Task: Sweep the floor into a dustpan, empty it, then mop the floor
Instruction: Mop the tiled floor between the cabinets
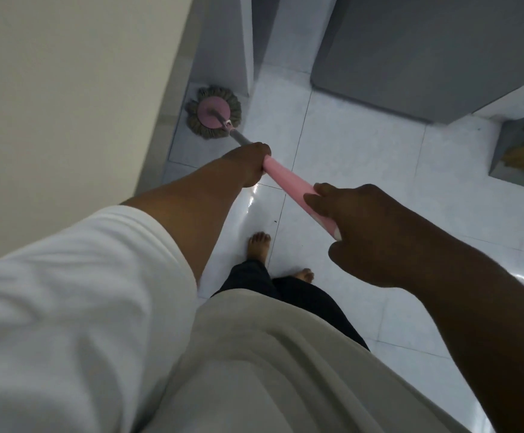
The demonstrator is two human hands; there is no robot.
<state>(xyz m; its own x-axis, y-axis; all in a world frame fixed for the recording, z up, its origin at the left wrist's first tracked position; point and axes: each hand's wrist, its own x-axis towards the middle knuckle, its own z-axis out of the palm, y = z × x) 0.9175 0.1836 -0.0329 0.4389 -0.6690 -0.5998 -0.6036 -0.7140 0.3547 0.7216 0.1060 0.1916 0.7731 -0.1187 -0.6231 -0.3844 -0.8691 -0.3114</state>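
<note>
A round mop head (214,112) with grey-brown strands and a pink disc lies flat on the white tiled floor (363,157), in the corner by the cream wall. Its pink handle (289,179) runs back toward me. My left hand (248,164) grips the handle lower down, where the pink sleeve meets the grey shaft. Higher up, near the handle's top end, my right hand (367,232) holds it with fingers curled round. My bare feet (259,245) stand on the tiles below the handle.
The cream wall (67,104) fills the left. A grey door or panel (223,42) stands behind the mop head. A large grey cabinet (426,51) sits at the upper right. A grey dustpan (516,154) with a yellowish broom lies at the right edge.
</note>
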